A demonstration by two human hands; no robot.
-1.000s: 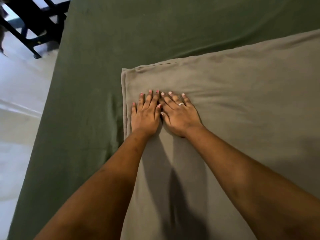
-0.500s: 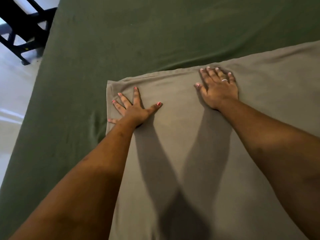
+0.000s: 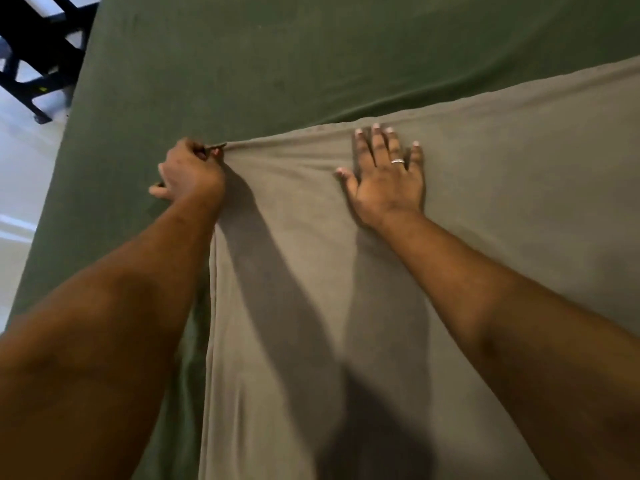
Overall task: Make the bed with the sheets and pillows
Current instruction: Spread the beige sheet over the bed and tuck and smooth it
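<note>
A dark green fitted sheet (image 3: 277, 64) covers the bed. On top of it lies a folded grey-brown sheet (image 3: 502, 202), filling the right and lower part of the view. My left hand (image 3: 188, 173) grips the folded sheet's far left corner, fingers curled round the cloth, and small creases run from that corner. My right hand (image 3: 386, 171) lies flat on the sheet near its far edge, fingers straight and spread, with a ring on one finger. No pillows are in view.
The bed's left edge runs diagonally down the left side, with pale floor (image 3: 20, 174) beyond it. A black frame-like piece of furniture (image 3: 31, 60) stands on the floor at the top left.
My hands have moved apart from the middle of the sheet. The left hand went from flat on the cloth to gripping the corner; the right hand stays flat near the far edge.
</note>
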